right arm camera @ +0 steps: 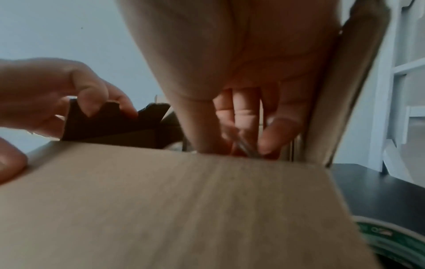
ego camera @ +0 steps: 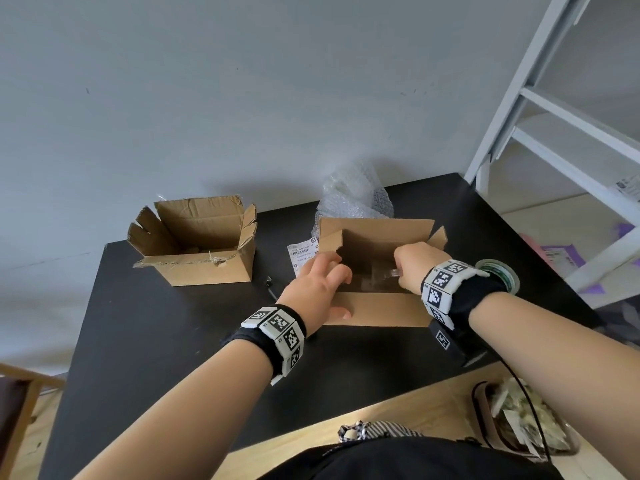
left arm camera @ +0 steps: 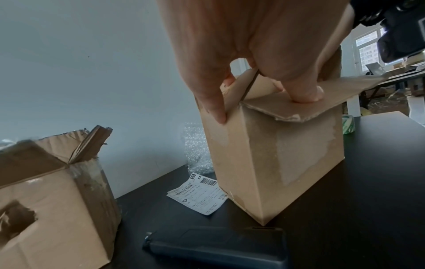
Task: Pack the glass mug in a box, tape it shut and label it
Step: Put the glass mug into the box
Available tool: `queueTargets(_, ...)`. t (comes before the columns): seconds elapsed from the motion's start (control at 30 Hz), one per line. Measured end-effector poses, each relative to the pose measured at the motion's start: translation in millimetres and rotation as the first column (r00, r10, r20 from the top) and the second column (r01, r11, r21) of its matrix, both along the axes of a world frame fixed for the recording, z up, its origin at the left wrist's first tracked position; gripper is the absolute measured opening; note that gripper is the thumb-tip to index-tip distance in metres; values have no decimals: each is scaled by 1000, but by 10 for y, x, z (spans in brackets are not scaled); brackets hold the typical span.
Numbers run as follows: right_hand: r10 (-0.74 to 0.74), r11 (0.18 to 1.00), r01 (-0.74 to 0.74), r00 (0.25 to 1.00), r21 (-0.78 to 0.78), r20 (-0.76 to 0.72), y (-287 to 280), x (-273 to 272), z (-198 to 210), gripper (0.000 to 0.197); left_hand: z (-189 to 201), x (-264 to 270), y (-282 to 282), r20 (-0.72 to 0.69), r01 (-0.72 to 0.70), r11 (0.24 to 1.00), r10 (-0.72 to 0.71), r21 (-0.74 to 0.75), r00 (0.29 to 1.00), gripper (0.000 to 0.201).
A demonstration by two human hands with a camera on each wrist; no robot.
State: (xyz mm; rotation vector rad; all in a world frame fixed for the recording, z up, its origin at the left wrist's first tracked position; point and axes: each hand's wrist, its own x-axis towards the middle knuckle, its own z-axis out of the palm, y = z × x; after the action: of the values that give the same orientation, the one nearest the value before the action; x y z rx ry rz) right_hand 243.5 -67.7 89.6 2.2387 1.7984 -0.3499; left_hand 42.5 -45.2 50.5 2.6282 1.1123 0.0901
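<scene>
Currently, from left to right on the black table (ego camera: 138, 341): a torn spare box (ego camera: 194, 240) stands open, then the shipping label (ego camera: 302, 252) lies flat and unused. My left hand (ego camera: 320, 289) grips the packing box (ego camera: 377, 308) by its left flap, steadying it. My right hand (ego camera: 414, 268) is pinched on the glass mug (ego camera: 381, 277), lowering it inside. The tape roll (ego camera: 498, 271) waits just right of it. Closing, taping and labelling all remain.
</scene>
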Motion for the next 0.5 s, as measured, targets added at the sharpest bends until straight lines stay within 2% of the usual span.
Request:
queueTargets(0.1, 61, 994, -63, 998, -93, -25, -20, -37, -41, 15, 3, 16, 5, -8, -11, 1000, 11, -3, 1000, 55)
queueTargets(0.17, 67, 995, -70, 997, -72, -38, -43, -25, -90, 18, 0, 22, 9, -6, -12, 1000, 12, -5, 1000, 55)
queueTargets(0.37, 5, 997, -13, 996, -80, -90, -46, -7, -144, 20, 3, 33, 15, 1, -27, 999, 27, -22, 1000, 54)
queueTargets(0.5, -56, 997, 45, 978, -58, -199, -87, -20, -143, 39, 1, 27, 5, 36, -29, 999, 31, -43, 999, 55)
